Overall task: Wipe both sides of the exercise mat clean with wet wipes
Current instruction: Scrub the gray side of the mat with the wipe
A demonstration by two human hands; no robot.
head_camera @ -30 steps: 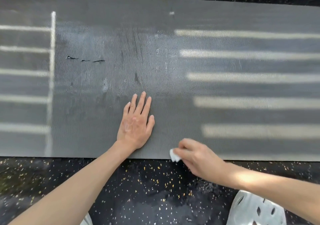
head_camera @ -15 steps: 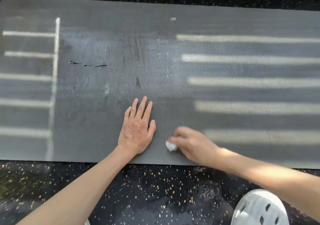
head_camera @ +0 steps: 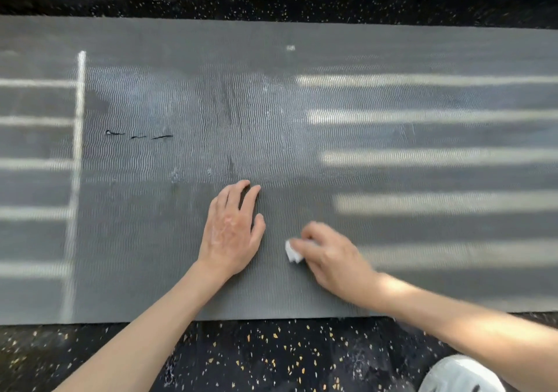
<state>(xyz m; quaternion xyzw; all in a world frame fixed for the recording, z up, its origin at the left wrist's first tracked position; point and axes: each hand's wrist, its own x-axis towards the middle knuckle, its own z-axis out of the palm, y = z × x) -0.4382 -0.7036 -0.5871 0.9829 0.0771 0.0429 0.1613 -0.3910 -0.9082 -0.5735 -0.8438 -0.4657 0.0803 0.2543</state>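
A grey ribbed exercise mat (head_camera: 302, 138) lies flat across the floor, crossed by bright sun stripes. A dark damp patch shows around its middle, and three small black tears (head_camera: 137, 135) sit at the left. My left hand (head_camera: 231, 231) rests palm down on the mat near its front edge, fingers slightly bent. Just to its right, my right hand (head_camera: 332, 255) holds a small white wet wipe (head_camera: 292, 252) against the mat; only the wipe's left end shows past my fingers.
Black speckled rubber floor (head_camera: 271, 358) surrounds the mat in front and behind. A white perforated shoe (head_camera: 459, 375) sits at the bottom right corner. A tiny white speck (head_camera: 290, 48) lies on the far part of the mat.
My right hand has slid the wipe from the mat's front edge farther onto the mat. My left hand's fingers have lifted and bent a little. The camera has tilted, showing more floor in front.
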